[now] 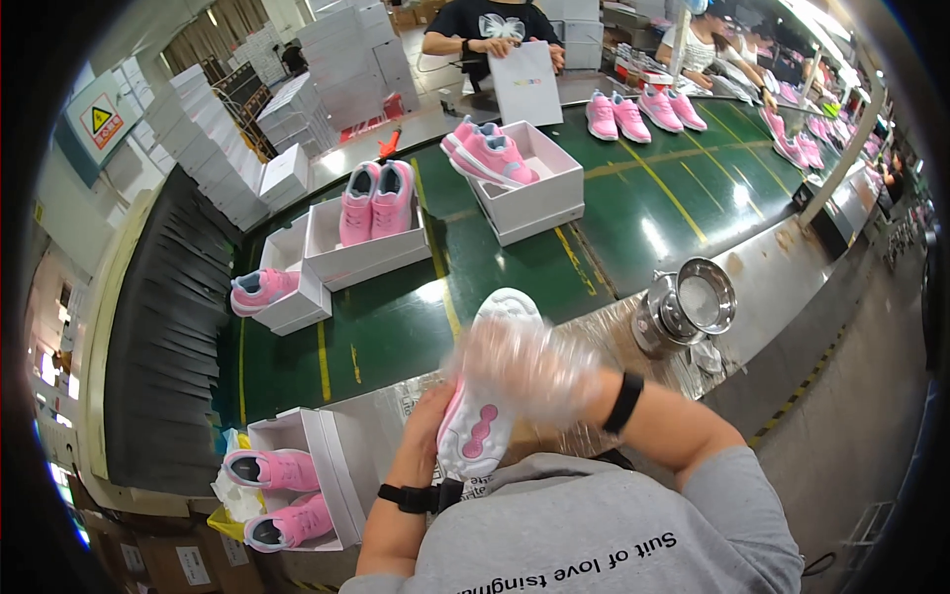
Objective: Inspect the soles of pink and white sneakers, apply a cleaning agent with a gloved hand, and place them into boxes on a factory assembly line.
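A pink sneaker (460, 450) is turned with its white sole toward me, close to my body, the sole showing a pink patterned inlay. My left hand (431, 411) grips it along its left side; most of the fingers are hidden behind the shoe. Across the middle of the sole lies my right hand (534, 366), covered by a clear plastic glove. Motion blurs its fingers, and I cannot tell whether anything is in them. To the lower left, a white shoebox (336, 475) stands beside two pink sneakers (282, 470).
Several white boxes with pink sneakers (376, 203) stand on the green conveyor (633, 198). Metal bowls (683, 307) sit on the near ledge to the right. Across the belt, a person (495, 40) holds a white box lid (526, 84). Dark strip curtains (163, 337) hang at left.
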Demonstrator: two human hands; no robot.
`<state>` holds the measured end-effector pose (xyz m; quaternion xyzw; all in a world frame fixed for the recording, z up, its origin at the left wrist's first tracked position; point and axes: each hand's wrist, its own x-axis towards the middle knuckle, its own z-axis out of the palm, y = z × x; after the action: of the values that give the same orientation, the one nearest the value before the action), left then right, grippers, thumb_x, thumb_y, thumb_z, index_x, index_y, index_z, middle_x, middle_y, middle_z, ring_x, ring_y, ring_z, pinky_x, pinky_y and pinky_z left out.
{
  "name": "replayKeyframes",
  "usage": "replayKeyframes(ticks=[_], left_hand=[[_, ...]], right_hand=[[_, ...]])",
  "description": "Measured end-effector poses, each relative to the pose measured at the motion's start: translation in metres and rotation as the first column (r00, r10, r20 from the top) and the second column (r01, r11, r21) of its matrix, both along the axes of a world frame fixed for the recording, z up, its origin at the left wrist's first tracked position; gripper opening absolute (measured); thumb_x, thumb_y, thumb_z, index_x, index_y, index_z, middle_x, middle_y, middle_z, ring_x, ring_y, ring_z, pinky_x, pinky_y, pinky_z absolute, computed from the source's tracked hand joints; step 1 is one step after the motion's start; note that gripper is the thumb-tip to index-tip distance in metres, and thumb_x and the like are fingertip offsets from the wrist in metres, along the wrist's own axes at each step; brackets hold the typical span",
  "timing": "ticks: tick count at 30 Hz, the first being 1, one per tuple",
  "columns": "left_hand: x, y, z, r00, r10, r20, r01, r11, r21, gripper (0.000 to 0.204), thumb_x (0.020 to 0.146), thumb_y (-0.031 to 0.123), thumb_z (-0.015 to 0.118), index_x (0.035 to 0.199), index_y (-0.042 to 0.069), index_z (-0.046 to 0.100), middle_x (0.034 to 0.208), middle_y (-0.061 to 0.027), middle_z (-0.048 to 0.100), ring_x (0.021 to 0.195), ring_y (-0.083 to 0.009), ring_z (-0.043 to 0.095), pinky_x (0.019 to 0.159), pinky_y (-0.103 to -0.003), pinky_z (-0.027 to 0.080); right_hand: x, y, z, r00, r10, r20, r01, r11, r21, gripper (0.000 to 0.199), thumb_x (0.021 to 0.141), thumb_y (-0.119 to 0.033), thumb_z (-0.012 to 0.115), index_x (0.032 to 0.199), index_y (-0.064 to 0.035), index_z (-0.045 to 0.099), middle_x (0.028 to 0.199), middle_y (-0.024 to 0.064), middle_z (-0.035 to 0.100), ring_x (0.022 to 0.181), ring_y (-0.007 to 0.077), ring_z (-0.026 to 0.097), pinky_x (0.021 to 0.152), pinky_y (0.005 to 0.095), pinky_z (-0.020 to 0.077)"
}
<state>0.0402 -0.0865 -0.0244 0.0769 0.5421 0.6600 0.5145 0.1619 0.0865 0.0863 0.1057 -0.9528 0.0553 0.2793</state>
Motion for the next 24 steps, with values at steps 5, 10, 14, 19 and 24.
replayKeyframes(ticks=[5,10,14,19,24], left_hand=[[0.006,0.016,0.007,0.987,-0.042,0.157,0.03,0.997,0.077,0.04,0.096,0.031,0.05,0.117,-0.003,0.057,0.108,-0.0129,0.065,0.09,-0.0185,0.065,0.079,-0.03,0.054],[0.006,0.032,0.025,0.945,-0.034,0.325,-0.016,0.988,0.151,0.043,0.096,0.032,0.049,0.123,-0.001,0.052,0.115,-0.0145,0.062,0.098,-0.0217,0.063,0.085,-0.032,0.053],[-0.006,0.038,0.002,0.915,0.031,0.401,-0.106,0.981,0.165,0.045,0.096,0.035,0.049,0.123,-0.001,0.052,0.117,-0.0131,0.061,0.102,-0.023,0.062,0.089,-0.034,0.051],[-0.001,0.055,0.021,0.968,0.018,0.25,-0.093,0.952,0.293,0.044,0.097,0.035,0.047,0.126,0.002,0.051,0.121,-0.0119,0.059,0.106,-0.022,0.06,0.091,-0.035,0.049],[-0.008,0.061,0.011,0.934,-0.119,0.336,-0.031,0.911,0.41,0.048,0.098,0.033,0.042,0.134,0.001,0.045,0.13,-0.0123,0.053,0.116,-0.0266,0.054,0.099,-0.04,0.043]], right_hand=[[-0.007,0.105,-0.024,0.959,-0.174,0.222,0.279,0.7,-0.657,0.017,0.078,0.0,0.052,0.091,-0.0079,0.06,0.089,0.0109,0.061,0.086,0.0287,0.06,0.076,0.0369,0.0486],[0.005,0.093,0.001,1.0,0.01,-0.002,-0.009,0.884,-0.467,0.018,0.074,0.0,0.059,0.091,-0.0076,0.059,0.085,0.0091,0.059,0.087,0.0286,0.058,0.079,0.037,0.0477],[0.038,0.025,-0.013,0.955,0.216,0.204,-0.136,0.928,-0.347,0.019,0.076,-0.003,0.056,0.095,-0.0042,0.058,0.096,0.0104,0.057,0.095,0.0293,0.056,0.086,0.0367,0.0464],[0.081,0.011,-0.067,0.952,0.203,0.231,-0.021,0.794,-0.607,0.022,0.077,-0.001,0.051,0.099,-0.0064,0.057,0.096,0.0127,0.058,0.094,0.0331,0.056,0.086,0.0414,0.0463],[0.123,0.027,-0.062,0.895,-0.393,0.213,0.431,0.631,-0.646,0.022,0.087,-0.004,0.049,0.108,-0.0057,0.054,0.1,0.0108,0.058,0.095,0.0261,0.057,0.086,0.0348,0.046]])
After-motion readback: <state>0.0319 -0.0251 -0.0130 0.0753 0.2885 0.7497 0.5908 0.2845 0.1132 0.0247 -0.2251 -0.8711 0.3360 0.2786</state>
